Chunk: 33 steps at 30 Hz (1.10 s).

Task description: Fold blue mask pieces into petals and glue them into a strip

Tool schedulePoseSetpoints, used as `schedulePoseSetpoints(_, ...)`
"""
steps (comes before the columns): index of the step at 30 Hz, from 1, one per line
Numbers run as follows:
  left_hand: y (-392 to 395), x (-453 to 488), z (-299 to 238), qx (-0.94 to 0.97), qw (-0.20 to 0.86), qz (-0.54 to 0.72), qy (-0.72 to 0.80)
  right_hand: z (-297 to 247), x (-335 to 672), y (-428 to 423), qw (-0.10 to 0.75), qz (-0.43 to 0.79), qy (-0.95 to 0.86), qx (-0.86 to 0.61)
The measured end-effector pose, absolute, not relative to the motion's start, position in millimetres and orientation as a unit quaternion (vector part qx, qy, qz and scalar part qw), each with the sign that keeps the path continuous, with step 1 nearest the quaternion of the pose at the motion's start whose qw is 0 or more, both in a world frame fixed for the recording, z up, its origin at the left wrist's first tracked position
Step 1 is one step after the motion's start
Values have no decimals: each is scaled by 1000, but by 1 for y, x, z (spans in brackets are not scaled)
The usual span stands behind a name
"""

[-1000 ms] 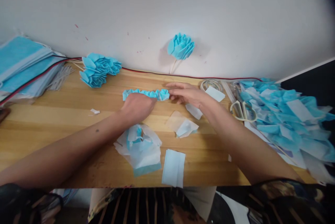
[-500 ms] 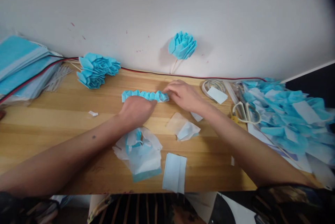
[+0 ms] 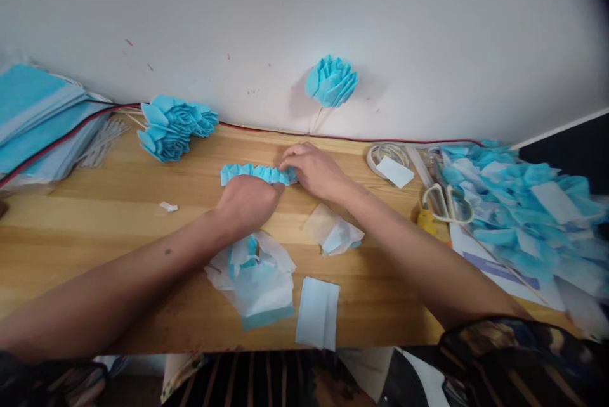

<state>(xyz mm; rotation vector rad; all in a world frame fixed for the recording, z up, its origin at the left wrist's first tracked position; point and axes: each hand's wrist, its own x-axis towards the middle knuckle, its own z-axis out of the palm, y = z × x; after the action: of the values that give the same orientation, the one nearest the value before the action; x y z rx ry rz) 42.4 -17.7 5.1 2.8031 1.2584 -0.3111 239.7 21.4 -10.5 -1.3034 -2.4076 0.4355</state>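
Observation:
A pleated blue strip of mask fabric (image 3: 233, 172) lies across the middle of the table, its folds standing up in a row. My left hand (image 3: 252, 201) is closed against the strip's near edge, with its fingertips mostly hidden under the hand. Bent over the strip's right end are the fingers of my right hand (image 3: 316, 169), closed on the folds there. Just below my left hand sits a crumpled heap of blue and white fabric scraps (image 3: 264, 296). Folded pale-blue pieces (image 3: 317, 313) lie at the table's near edge.
Blue fabric flowers (image 3: 174, 128) rest at the back left, and another flower (image 3: 332, 82) leans on the wall. Stacked masks (image 3: 38, 115) lie far left. To the right are a roll of tape (image 3: 375, 156), scissors (image 3: 447, 204) and a pile of blue petals (image 3: 528, 204).
My right hand has shifted left along the strip and now covers its right end. My left hand stays almost where it was.

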Motion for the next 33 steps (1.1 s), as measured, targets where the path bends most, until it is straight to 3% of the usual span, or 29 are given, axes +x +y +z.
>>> schedulePoseSetpoints(3,-18,42,4,906,31,-86,414,-1,252,20,305,230,-770,-512)
schedulePoseSetpoints(6,-19,40,5,909,25,-71,409,6,259,-1,366,197,-713,-564)
schedulePoseSetpoints(8,-20,40,7,912,25,-68,403,5,257,-21,339,126,-731,-579)
schedulePoseSetpoints(12,-20,38,8,914,30,-53,401,-5,242,-48,202,-11,-798,-567)
schedulePoseSetpoints(17,-21,39,8,916,34,-51,396,-16,231,-43,118,-88,-813,-563)
schedulePoseSetpoints(25,-21,40,11,916,33,-51,397,-24,229,-38,96,-100,-813,-565)
schedulePoseSetpoints(33,-21,40,14,914,49,-58,397,-21,228,-39,143,-48,-794,-589)
